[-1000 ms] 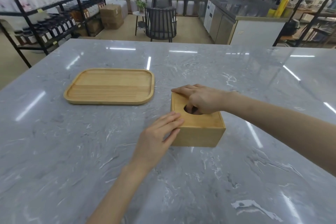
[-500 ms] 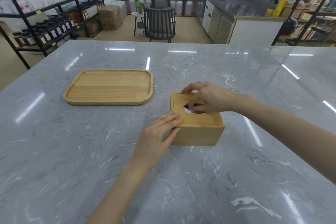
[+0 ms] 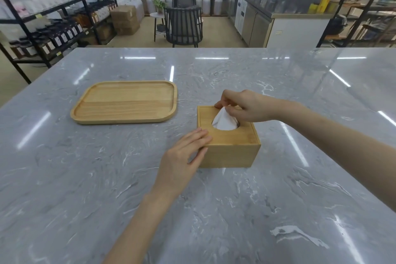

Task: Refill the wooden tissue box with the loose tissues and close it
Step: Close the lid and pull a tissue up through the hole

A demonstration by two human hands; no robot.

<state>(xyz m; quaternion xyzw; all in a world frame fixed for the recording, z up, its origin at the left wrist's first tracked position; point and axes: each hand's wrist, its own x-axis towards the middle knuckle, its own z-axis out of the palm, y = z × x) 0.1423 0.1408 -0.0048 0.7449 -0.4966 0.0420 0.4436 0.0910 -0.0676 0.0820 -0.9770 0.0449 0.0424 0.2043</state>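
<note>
The wooden tissue box (image 3: 232,152) stands on the grey marble table, lid in place. A white tissue (image 3: 224,120) rises in a peak out of the round hole in the lid. My right hand (image 3: 242,106) hovers over the far side of the box and pinches the tip of that tissue between thumb and fingers. My left hand (image 3: 184,157) lies flat against the box's near left corner, fingers resting on the lid's edge and side wall.
An empty wooden tray (image 3: 126,102) lies to the left of the box. The marble table (image 3: 85,178) spreads wide around both. Beyond its far edge stand a dark chair (image 3: 184,25), shelving racks and a steel counter (image 3: 285,19).
My right hand has lifted from the hole in the lid, drawing a white tissue up through it. The left hand stays against the box corner.
</note>
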